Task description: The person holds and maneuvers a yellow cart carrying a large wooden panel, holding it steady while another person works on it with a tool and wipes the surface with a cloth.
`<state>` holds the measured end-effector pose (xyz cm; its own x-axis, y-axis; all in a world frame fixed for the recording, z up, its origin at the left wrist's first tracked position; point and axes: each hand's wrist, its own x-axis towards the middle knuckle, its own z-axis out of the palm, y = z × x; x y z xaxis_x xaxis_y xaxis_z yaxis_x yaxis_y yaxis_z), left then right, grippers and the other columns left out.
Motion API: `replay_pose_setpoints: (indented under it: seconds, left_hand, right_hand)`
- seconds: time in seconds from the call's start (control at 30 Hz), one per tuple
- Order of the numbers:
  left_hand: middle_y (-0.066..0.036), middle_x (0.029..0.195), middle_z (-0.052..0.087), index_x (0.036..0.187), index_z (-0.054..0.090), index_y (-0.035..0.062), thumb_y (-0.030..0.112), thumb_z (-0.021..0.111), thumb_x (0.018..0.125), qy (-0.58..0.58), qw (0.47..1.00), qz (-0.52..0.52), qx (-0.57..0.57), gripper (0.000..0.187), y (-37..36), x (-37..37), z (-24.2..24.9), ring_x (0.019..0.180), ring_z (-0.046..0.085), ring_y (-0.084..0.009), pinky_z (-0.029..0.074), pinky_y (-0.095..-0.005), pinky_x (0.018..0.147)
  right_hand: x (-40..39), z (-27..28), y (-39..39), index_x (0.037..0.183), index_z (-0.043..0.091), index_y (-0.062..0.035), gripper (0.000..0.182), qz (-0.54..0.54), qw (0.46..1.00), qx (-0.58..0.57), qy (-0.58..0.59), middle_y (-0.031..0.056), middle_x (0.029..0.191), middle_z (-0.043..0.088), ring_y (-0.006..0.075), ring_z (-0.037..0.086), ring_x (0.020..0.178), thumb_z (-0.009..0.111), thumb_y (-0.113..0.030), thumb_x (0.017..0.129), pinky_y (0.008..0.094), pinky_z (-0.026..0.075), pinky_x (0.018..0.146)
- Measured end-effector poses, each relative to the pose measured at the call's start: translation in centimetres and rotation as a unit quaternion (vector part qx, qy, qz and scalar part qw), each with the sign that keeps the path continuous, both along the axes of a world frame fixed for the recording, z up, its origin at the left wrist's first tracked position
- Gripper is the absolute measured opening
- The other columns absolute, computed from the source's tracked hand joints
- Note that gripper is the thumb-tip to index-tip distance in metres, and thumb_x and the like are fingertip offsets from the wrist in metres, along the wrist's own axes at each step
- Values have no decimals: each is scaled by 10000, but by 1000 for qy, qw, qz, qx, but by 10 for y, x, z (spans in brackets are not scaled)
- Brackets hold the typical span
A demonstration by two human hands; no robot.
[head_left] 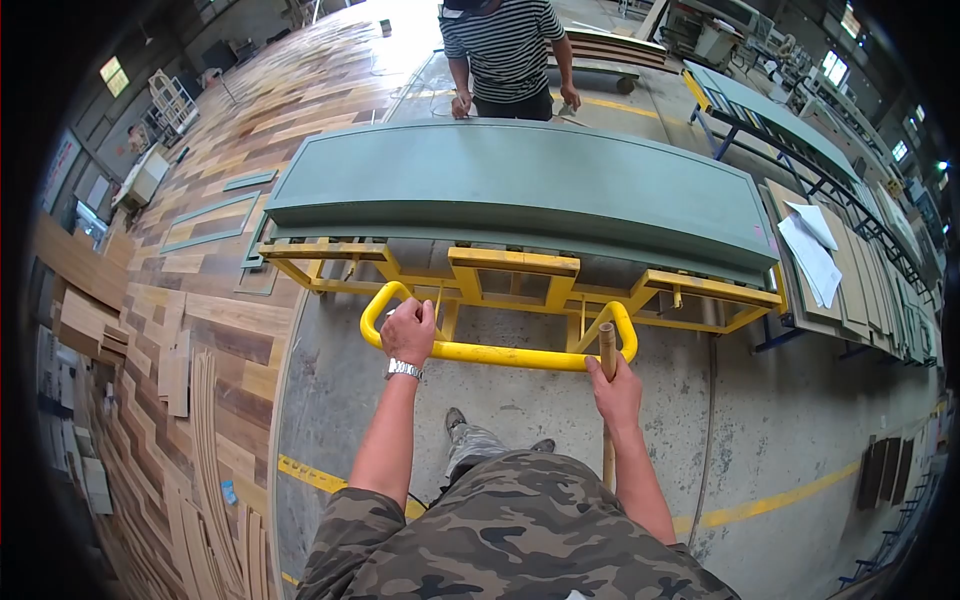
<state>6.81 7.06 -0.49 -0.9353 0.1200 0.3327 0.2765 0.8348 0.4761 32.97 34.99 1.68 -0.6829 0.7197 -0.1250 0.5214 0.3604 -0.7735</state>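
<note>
My left hand (pixel 408 331), with a metal watch on the wrist, is closed at the left part of a yellow handle bar (pixel 510 356); what its fingers hold is hidden. My right hand (pixel 615 390) is wrapped round a wooden stick (pixel 607 352) that stands upright beside the bar's right end. Beyond the bar is the yellow frame (pixel 513 262) of a cart. A long green panel (pixel 500 175) lies across its top.
Across the panel stands a person (pixel 500 50) in a striped top. Papers (pixel 812 255) lie on stacked boards (pixel 850 285) at the right. Wood strips (pixel 205 440) and green frames (pixel 210 222) lie on the left floor. Another green-topped table (pixel 780 115) stands at the back right.
</note>
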Motion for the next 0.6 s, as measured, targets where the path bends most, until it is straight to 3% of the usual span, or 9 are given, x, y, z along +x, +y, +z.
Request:
replay_pose_setpoints:
  seconds: [0.6]
  left_hand:
    - [-119,730,697,744,647,97,363,739,963,4,1000,5,1,357,1,1,1,715,688,-372,521,-505,638]
  right_hand:
    - [0,0,0,1250,725,-119,472,-1,1000,-2,1,165,960,785,377,770,924,746,-517,996,447,578,802]
